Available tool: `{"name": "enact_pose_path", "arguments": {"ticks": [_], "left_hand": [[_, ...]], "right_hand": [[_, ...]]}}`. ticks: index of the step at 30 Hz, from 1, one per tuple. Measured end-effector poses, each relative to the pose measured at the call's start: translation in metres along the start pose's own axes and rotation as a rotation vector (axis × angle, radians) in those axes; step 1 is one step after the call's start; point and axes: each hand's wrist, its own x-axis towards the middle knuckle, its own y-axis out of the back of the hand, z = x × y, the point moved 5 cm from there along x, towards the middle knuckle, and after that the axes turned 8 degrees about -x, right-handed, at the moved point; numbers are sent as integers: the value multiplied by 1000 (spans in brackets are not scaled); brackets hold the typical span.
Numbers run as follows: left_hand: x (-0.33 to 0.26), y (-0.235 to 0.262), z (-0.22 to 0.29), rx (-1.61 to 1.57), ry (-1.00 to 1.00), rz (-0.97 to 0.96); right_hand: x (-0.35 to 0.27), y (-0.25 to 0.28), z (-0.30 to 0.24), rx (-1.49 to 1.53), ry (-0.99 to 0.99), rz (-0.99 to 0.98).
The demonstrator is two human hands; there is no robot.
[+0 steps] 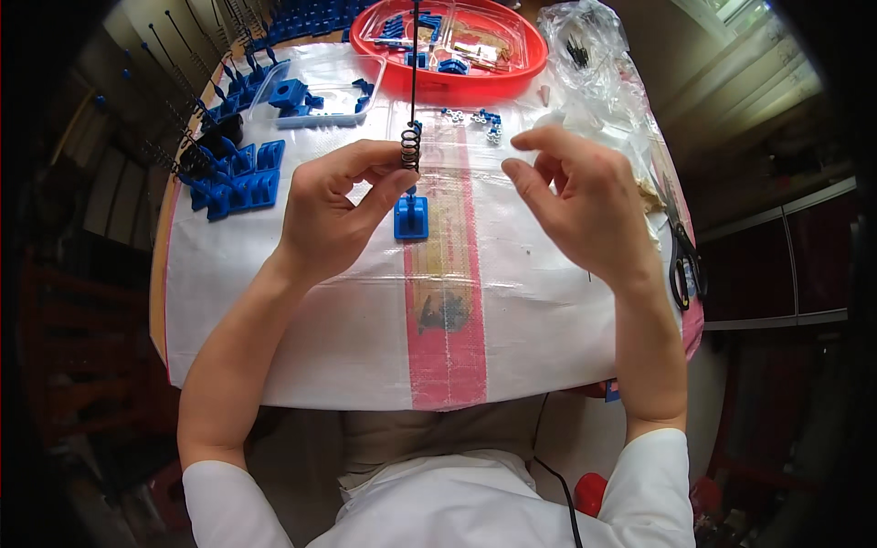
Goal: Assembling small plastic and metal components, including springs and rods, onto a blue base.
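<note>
My left hand (343,205) pinches a black coil spring (411,146) between thumb and forefinger. A thin black rod (416,64) runs up through the coil, rising from a small blue plastic base (411,219) that stands on the covered table. My right hand (580,196) hovers to the right of the spring, thumb and forefinger apart, with nothing visible between them. Small blue and white pieces (480,119) lie beyond, between the two hands.
At the left stand several blue bases (242,183) with rods and springs. A clear plastic box (320,91) holds blue parts; behind it is a red basin (457,82) with trays of pieces. Plastic bags (585,41) lie far right, black-handled scissors (681,265) at the right edge.
</note>
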Motion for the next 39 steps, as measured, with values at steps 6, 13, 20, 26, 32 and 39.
{"name": "enact_pose_path", "arguments": {"ticks": [6, 13, 20, 26, 32, 39], "left_hand": [[2, -2, 6, 1, -20, -7], [4, 0, 6, 18, -30, 4], [3, 0, 5, -26, 5, 28], [3, -1, 6, -46, -5, 8], [3, -2, 10, -28, -50, -19], [3, -4, 10, -23, -29, -46]], "right_hand": [[-14, -23, 14, 20, -74, -19], [-16, -27, 16, 13, -79, -27], [-19, -31, 19, 24, -74, -29], [-21, -36, 16, 45, -53, -18], [-21, -37, 10, 114, -24, 23], [-20, -38, 7, 141, 20, 56]]}}
